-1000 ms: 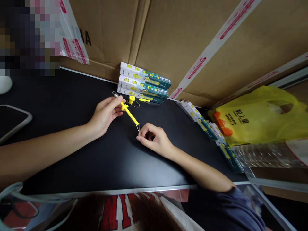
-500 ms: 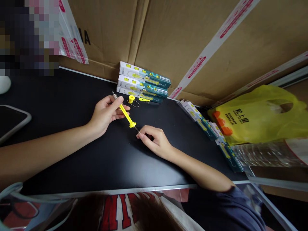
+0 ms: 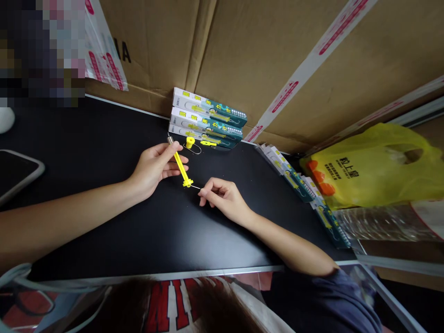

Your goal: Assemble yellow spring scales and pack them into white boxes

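Note:
My left hand [image 3: 156, 164] is closed around the upper part of a slim yellow plastic spring scale rod [image 3: 181, 166], a silvery spring end showing above the thumb. The rod slants down to the right and ends in a yellow collar. From that collar a thin metal wire [image 3: 195, 187] runs to my right hand [image 3: 224, 196], which pinches its far end between thumb and fingertips; the tip itself is hidden. Just beyond my left hand, a yellow cap [image 3: 190, 142] lies by a wire loop [image 3: 196, 151], with a small flat yellow piece [image 3: 208, 143] beside them.
Two stacked spring scale boxes [image 3: 208, 119] stand against the cardboard [image 3: 249, 51] at the back of the black table [image 3: 156, 240]. More boxes [image 3: 294, 178] lie on the right, near a yellow plastic bag [image 3: 374, 171]. A phone [image 3: 17, 173] rests at far left.
The rod has turned steeper, its collar shifting slightly left. The wire, in line with the rod before, now runs sideways at an angle from the collar. My right hand still pinches it.

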The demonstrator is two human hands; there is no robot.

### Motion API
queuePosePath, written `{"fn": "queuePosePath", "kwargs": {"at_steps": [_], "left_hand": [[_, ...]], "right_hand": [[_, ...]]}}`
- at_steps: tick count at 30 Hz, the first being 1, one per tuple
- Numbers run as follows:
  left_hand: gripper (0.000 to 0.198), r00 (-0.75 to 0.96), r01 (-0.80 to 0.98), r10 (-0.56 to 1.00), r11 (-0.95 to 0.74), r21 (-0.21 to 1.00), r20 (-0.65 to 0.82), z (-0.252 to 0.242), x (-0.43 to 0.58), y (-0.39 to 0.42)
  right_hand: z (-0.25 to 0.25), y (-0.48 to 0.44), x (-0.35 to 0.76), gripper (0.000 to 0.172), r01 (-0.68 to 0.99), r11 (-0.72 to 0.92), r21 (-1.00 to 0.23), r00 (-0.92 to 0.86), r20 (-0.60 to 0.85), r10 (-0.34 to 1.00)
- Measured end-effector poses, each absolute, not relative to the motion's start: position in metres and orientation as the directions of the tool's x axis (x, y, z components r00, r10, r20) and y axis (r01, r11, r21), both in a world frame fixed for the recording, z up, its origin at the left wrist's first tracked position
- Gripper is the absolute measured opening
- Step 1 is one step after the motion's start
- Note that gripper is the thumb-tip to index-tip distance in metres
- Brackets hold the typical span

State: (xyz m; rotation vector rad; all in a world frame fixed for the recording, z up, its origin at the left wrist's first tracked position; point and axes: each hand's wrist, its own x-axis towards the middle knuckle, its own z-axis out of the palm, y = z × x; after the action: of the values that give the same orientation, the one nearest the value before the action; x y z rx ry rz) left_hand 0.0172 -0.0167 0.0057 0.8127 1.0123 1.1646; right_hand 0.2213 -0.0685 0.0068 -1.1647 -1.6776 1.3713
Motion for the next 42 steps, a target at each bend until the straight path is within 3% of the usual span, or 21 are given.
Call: {"fn": "queuePosePath", "kwargs": {"at_steps": [6,10,16,23,28,33,42], "left_hand": [[0.024,0.122,-0.413,0.968,0.25,0.876,-0.218,0.011,0.02,-0.019],[0.028,0.125,-0.413,0.962,0.274,0.869,-0.243,0.013,0.02,-0.02],[0.031,0.156,-0.351,0.957,0.284,0.893,-0.243,0.015,0.019,-0.023],[0.037,0.188,-0.236,0.976,0.156,0.959,-0.112,0.016,0.017,-0.023],[0.035,0.18,-0.185,0.984,0.046,0.982,-0.012,0.016,0.017,-0.022],[0.033,0.191,-0.166,0.981,0.056,0.985,-0.023,0.018,0.017,-0.022],[0.035,0.381,0.013,0.917,0.12,0.993,-0.116,0.012,0.017,-0.024]], "right_hand": [[0.006,-0.068,0.221,0.04,0.193,0.084,-0.978,-0.314,0.019,0.949],[0.003,-0.071,0.221,0.039,0.272,0.125,-0.954,-0.359,0.02,0.933],[0.003,-0.083,0.217,0.013,0.407,0.501,-0.764,-0.569,0.217,0.793],[0.006,-0.091,0.214,0.047,0.427,0.717,-0.552,-0.75,0.228,0.621],[0.006,-0.088,0.216,0.045,0.427,0.729,-0.535,-0.74,0.258,0.622],[0.01,-0.07,0.226,0.026,0.47,0.718,-0.514,-0.678,0.311,0.666],[0.011,0.003,0.263,0.015,0.789,0.536,-0.3,-0.389,0.432,0.814]]}}
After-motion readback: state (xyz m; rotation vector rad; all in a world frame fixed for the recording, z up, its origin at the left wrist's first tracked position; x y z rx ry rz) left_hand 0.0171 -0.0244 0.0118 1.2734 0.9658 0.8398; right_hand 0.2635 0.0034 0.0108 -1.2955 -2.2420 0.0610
